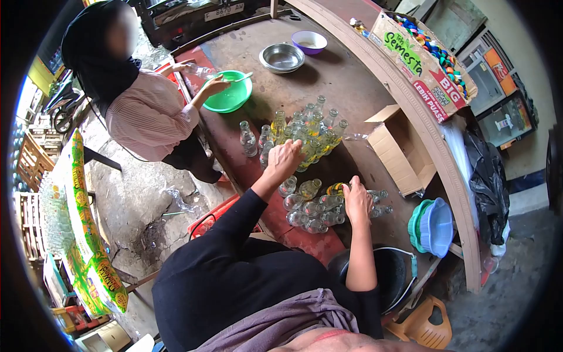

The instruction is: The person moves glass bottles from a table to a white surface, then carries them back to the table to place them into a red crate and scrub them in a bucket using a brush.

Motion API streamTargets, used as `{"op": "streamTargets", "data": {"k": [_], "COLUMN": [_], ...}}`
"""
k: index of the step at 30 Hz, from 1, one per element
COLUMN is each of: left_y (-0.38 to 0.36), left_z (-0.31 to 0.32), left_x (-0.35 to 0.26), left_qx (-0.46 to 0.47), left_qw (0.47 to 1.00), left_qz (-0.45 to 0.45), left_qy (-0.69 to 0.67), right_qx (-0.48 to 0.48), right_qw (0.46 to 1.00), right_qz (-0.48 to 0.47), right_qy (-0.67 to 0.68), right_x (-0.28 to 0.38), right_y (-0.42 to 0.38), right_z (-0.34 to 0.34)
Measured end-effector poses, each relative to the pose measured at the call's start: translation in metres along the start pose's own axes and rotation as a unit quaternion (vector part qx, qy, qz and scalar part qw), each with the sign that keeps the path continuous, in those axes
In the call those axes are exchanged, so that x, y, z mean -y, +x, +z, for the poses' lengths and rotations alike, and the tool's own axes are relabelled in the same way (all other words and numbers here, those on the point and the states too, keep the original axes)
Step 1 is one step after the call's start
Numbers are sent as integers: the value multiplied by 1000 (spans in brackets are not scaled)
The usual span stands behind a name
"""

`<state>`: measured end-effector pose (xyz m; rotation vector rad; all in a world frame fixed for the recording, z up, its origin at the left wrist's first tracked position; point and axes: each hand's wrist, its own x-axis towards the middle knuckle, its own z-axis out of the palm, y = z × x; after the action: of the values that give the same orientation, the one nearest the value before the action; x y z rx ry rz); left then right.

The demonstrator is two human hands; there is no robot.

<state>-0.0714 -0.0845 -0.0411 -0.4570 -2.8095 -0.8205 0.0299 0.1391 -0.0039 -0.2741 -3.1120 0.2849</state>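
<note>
In the head view, the left hand (pixel 284 157) rested with curled fingers on the tops of the upright bottles (pixel 311 132) filled with yellow liquid; I cannot tell if it gripped one. The right hand (pixel 356 201) lay, fingers bent down, on the empty bottles (pixel 311 211) lying on their sides near the front edge of the desk (pixel 352 76); its grip was also not clear. Just right of the bottles stood an open cardboard box (pixel 402 155). Farther away were a steel bowl (pixel 282 57), a purple bowl (pixel 309 41) and a green bowl (pixel 230 94), which another person's hand (pixel 214 87) touched. A box of coloured caps (pixel 425 56) stood on the rim.
</note>
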Motion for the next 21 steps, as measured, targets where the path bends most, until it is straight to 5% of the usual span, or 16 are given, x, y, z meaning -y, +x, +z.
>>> {"op": "streamTargets", "data": {"k": [21], "left_y": [3], "left_z": [6], "left_x": [0], "left_qx": [10], "left_qw": [1000], "left_qz": [-7], "left_qy": [5], "right_qx": [-9], "right_qw": [999], "right_qz": [25], "right_qy": [35], "right_x": [3], "right_y": [2], "right_z": [1]}}
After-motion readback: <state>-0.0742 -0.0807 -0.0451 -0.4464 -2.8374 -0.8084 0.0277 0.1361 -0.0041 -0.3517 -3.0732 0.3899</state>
